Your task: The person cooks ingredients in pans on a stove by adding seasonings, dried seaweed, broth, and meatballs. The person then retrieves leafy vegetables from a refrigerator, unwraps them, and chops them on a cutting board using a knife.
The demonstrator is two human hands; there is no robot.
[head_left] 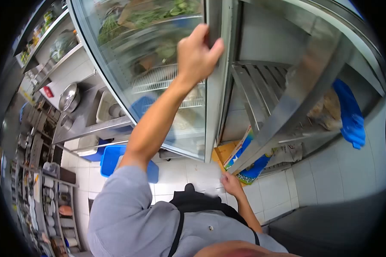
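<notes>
My left hand [199, 55] is raised to the edge of a glass fridge door [158, 107], its fingers curled round the metal door frame. Leafy greens [150, 25] and wire racks [158, 79] show through the glass, blurred. Lower down, at the right, my right hand [231, 184] is closed near the lower end of a metal shelf upright. What it grips is too small and blurred to make out. Just beyond it, a blue and yellow bag [254, 169] stands under the shelf.
A slatted metal rack [261, 92] on the right carries a blue plastic bag [349, 113]. On the left are a steel counter [83, 107] with a metal bowl [69, 97], a blue tub [111, 159] on the tiled floor and shelves of dishes [51, 210].
</notes>
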